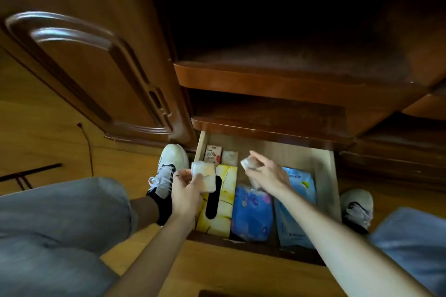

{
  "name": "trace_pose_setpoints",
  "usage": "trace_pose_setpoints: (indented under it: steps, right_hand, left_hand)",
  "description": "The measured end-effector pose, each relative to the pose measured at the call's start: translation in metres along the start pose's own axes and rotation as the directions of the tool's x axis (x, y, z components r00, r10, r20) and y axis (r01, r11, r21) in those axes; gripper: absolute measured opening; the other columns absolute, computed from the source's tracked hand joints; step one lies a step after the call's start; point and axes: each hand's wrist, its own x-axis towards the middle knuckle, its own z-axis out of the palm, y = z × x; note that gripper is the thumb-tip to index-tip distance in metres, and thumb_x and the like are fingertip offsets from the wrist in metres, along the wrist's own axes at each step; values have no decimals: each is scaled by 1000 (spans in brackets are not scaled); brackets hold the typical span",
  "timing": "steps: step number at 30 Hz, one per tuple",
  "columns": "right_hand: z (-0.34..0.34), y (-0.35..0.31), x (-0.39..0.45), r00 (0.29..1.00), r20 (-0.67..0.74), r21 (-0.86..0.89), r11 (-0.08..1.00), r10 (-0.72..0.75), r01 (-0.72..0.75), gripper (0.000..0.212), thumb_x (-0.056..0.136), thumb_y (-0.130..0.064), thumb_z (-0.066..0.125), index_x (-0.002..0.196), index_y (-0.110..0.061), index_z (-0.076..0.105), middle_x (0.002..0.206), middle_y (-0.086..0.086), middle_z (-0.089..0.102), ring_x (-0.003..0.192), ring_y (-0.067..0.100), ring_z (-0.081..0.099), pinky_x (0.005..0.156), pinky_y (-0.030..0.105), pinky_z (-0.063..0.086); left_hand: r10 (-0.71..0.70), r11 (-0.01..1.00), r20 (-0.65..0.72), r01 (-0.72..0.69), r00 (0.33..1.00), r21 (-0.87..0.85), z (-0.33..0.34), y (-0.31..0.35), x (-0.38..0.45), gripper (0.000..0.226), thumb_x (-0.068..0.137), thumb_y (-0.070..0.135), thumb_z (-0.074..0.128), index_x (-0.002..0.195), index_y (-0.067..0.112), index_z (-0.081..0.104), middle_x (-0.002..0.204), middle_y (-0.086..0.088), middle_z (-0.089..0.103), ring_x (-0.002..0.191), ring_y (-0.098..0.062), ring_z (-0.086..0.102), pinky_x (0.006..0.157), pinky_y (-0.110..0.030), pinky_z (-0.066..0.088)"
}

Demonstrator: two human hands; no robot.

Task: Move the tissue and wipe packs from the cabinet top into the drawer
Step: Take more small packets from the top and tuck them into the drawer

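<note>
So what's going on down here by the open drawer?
A person is crouched at a wooden cabinet's open drawer, putting tissue packs away. The left hand grips a small pale pack over the yellow tissue box; the right hand holds another small pack above the drawer. A purple pack and a blue pack already lie inside.
</note>
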Motion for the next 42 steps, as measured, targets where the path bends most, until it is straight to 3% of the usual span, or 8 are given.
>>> trace_pose_setpoints:
  steps: [3,9,15,20,24,29,34,42]
  right_hand:
    - [16,-14,47,996,-14,138,987,88,-85,68,87,-42,73,149,-36,46,140,3,59,101,19,64,54,16,43]
    - [37,-17,103,978,41,-51,977,207,-205,47,72,-71,66,105,-41,53,91,-10,62,81,17,61,61,26,45]
    - [36,-3,126,981,178,1,997,77,-79,33,82,-45,68,110,-29,75,112,-1,72,100,24,67,91,40,56]
    - [31,9,121,983,89,251,952,158,-176,24,93,-41,54,89,-20,65,95,9,69,90,24,65,76,34,50]
    - [31,12,111,982,139,460,870,129,-179,22,90,-21,58,112,-21,60,108,8,65,84,15,62,55,24,47]
    - [43,-6,108,997,27,369,927,69,-74,30,80,-37,80,81,-15,59,79,-4,61,73,12,61,56,24,38]
    - [59,-22,106,993,-7,447,888,-119,110,40,83,-29,83,118,-15,73,112,-1,75,83,14,74,71,29,62]
    - [82,-27,128,980,-15,-262,947,-198,187,38,98,-51,55,131,-34,67,127,1,66,98,22,62,72,29,44]
  left_hand:
    - [-23,1000,-41,23,999,2,1,1,9,23,94,15,64,112,1,58,113,-24,67,107,-40,65,100,-60,50]
    - [-13,999,-85,17,996,47,9,0,21,19,92,15,69,107,8,60,102,-14,68,100,-32,67,94,-49,54]
    - [-12,994,-100,23,995,109,20,0,29,20,91,16,70,107,7,62,108,-20,69,104,-36,67,96,-53,54]
    - [6,995,-104,5,995,102,26,-1,33,24,91,15,70,111,4,62,108,-18,69,102,-31,67,92,-46,56]
    - [42,997,-131,-34,991,64,28,-1,35,21,92,12,70,109,5,61,100,-8,67,95,-22,64,83,-34,54]
    - [45,999,-164,-46,985,1,23,-3,36,14,90,9,70,100,12,61,97,-7,66,91,-21,65,85,-39,54]
    - [69,997,-207,-76,976,-24,16,-5,40,14,90,9,70,94,18,61,93,-2,67,88,-18,66,79,-33,54]
    - [29,999,-184,-35,982,-31,18,-4,45,20,90,11,71,107,9,62,107,-16,68,101,-29,68,92,-44,58]
